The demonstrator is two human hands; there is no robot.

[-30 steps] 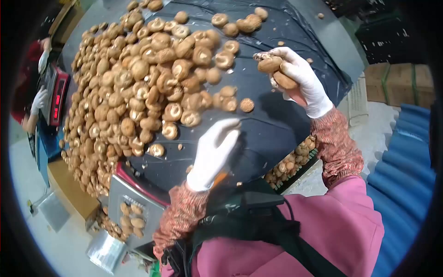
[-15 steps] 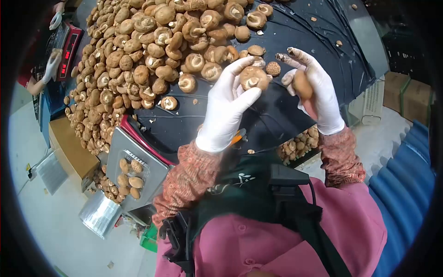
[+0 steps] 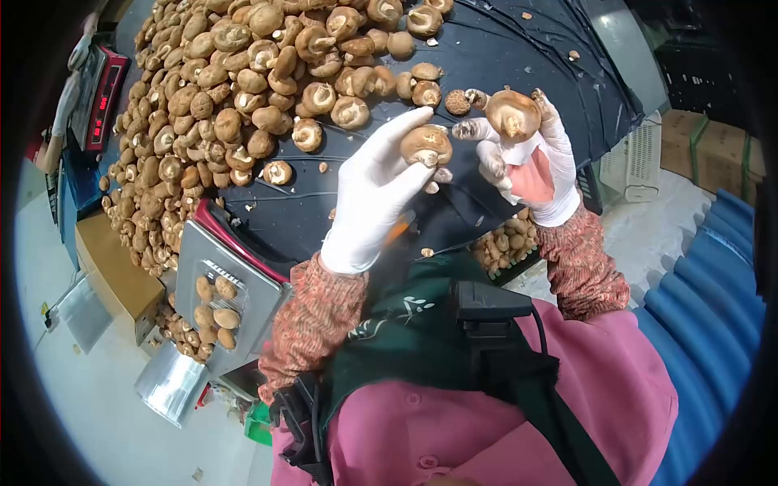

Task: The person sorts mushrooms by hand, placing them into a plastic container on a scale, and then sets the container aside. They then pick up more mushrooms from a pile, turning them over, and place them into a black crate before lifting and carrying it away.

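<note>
Your left hand [image 3: 356, 190] pinches the smaller mushroom [image 3: 426, 146] between thumb and fingers, partly open. Your right hand [image 3: 555, 154] holds the larger mushroom [image 3: 513, 116] in curled, parted fingers. Step, judged: handling single pieces; any next move calls for a light grip. Both undersides face you, stems roughly your way; round caps, no clear long axis. Beyond, the mushroom pile [image 3: 243, 81] covers the dark sheet [image 3: 502, 69].

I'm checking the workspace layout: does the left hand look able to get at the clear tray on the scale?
Probably yes: the clear tray sits beside the left sleeve, with nothing visible blocking the left hand. It grips a mushroom, though, which might hinder grasping.
</note>
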